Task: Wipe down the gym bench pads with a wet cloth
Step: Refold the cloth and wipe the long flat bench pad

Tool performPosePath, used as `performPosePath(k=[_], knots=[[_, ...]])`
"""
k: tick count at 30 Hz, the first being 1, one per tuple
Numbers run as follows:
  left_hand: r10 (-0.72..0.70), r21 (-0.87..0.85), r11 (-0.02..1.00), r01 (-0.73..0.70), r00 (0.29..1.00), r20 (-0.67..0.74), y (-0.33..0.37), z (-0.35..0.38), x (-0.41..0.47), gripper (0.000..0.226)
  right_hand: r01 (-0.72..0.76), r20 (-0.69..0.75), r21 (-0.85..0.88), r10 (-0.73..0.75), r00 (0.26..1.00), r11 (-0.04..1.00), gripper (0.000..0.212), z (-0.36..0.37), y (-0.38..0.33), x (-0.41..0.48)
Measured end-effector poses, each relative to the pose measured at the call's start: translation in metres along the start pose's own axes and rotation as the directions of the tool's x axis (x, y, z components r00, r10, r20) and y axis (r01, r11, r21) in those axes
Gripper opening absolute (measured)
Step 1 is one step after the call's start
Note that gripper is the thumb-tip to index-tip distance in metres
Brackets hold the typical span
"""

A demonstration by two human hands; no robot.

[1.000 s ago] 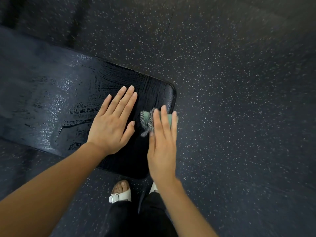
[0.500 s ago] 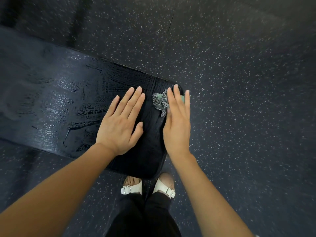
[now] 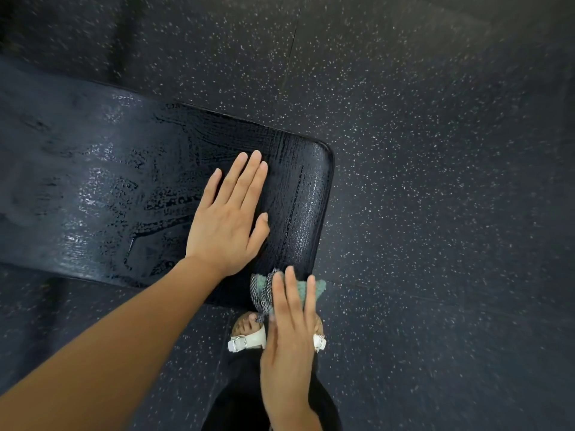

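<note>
We note a long black vinyl pad (image 3: 124,181), our worktop, streaked wet and glistening. The left hand (image 3: 227,219) lies flat on the pad near its right end, fingers straight and close together, holding nothing. The right hand (image 3: 289,337) presses a teal-and-grey knitted cloth (image 3: 260,290) at the pad's near edge by the right-end corner. Its fingers lie straight over the cloth, not curled. The cloth partly overhangs that edge. Just off the pad's near edge, white buckled sandals (image 3: 249,339) stand on the dark speckled rubber floor (image 3: 435,181).

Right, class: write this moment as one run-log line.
step: wiping bench pad | left hand: flat on pad | right hand: pressing cloth at pad's near corner | pad: wet streaks
</note>
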State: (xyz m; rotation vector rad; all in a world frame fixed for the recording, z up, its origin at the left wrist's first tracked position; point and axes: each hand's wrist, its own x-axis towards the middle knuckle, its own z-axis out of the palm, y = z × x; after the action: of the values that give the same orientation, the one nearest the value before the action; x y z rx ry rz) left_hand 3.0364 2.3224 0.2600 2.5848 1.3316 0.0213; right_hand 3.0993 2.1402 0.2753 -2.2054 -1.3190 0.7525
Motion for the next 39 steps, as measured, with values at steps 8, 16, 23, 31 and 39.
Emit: performPosePath(k=[8, 16, 23, 31, 39], knots=[[0.002, -0.016, 1.000, -0.003, 1.000, -0.009, -0.001, 0.001, 0.000, 0.067, -0.006, -0.076, 0.084, 0.012, 0.997, 0.996, 0.076, -0.007, -0.002, 0.043], [-0.004, -0.011, 1.000, 0.004, 1.000, 0.003, -0.001, 0.000, 0.000, 0.067, 0.131, -0.045, -0.039, -0.133, 0.990, 0.991, 0.066, -0.020, 0.009, 0.120], [-0.022, 0.008, 1.000, 0.022, 1.000, -0.002, 0.000, -0.002, 0.000, 0.067, 0.167, -0.065, -0.034, -0.168, 0.984, 0.985, 0.068, -0.031, 0.008, 0.191], [-0.057, 0.006, 0.998, 0.057, 0.998, -0.010, 0.002, -0.001, 0.000, 0.069, 0.287, 0.060, -0.040, -0.285, 0.957, 0.957, 0.057, -0.048, 0.017, 0.183], [-0.195, 0.002, 0.981, 0.195, 0.981, -0.023, 0.012, -0.001, 0.000, 0.068, 0.426, 0.273, 0.002, -0.410, 0.870, 0.905, 0.053, -0.068, 0.031, 0.176]])
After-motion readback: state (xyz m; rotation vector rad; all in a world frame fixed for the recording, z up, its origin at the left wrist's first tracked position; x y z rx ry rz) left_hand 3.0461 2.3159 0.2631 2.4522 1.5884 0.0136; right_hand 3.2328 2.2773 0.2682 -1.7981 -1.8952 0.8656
